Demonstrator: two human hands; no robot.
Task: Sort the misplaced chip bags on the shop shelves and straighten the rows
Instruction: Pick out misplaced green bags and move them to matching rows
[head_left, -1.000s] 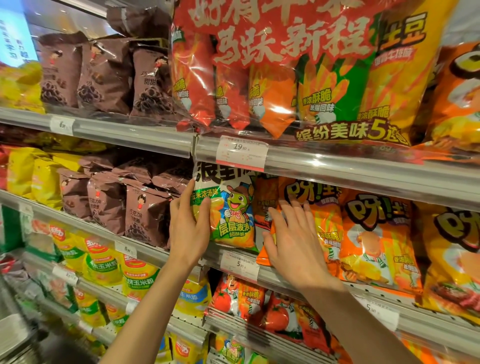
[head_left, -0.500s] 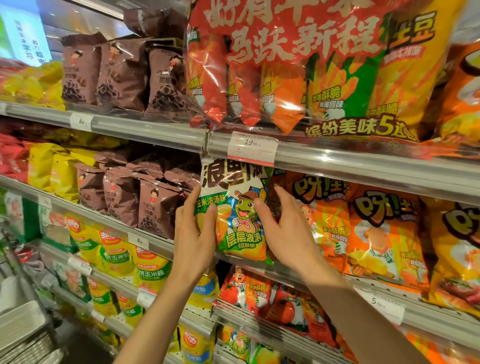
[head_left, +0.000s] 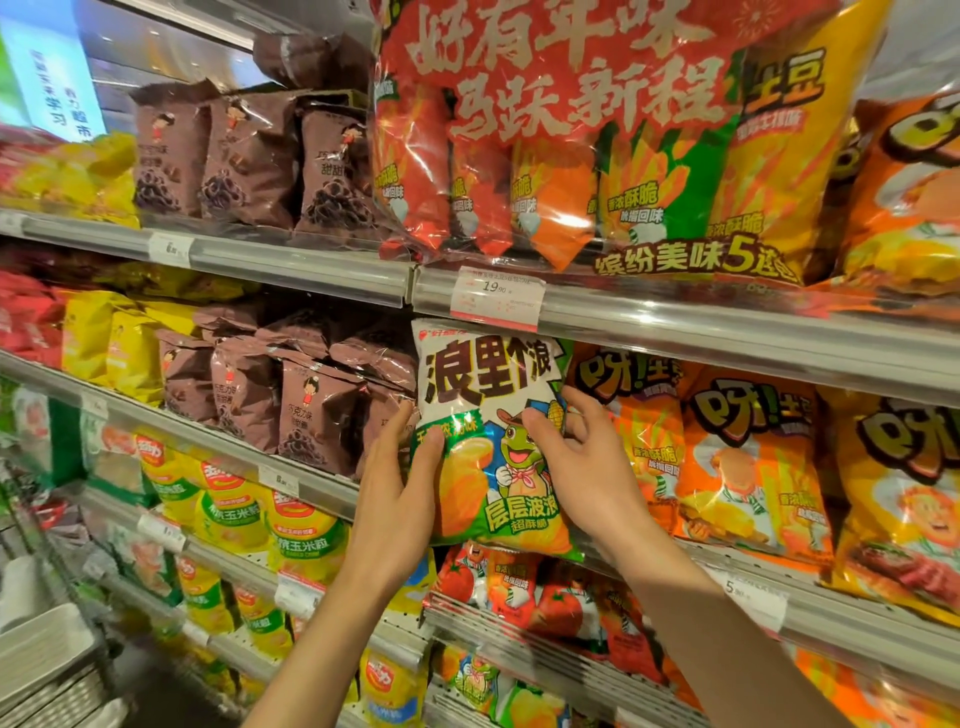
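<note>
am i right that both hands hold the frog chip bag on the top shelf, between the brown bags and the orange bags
Not quite. In the head view the left hand and right hand hold the frog chip bag on the middle shelf, under the 19.90 price tag. Brown bags and orange bags do flank it.

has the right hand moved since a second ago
Yes. The right hand has moved left, off the orange chip bags and onto the frog chip bag, judged against the 19.90 price tag above.
</note>
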